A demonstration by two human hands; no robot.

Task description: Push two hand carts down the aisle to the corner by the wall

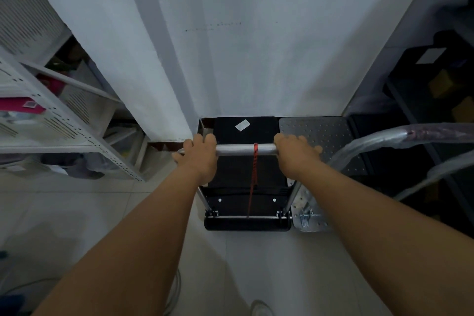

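The black flat-deck hand cart (246, 133) with a silver tubular handle bar (246, 149) stands nose-first against the pale grey wall (230, 46), left hand (198, 155) and right hand (295, 154) both clamped on that bar, with a grey perforated metal hand cart (315, 133) touching its right side and white slotted shelving (59, 115) off to its left.
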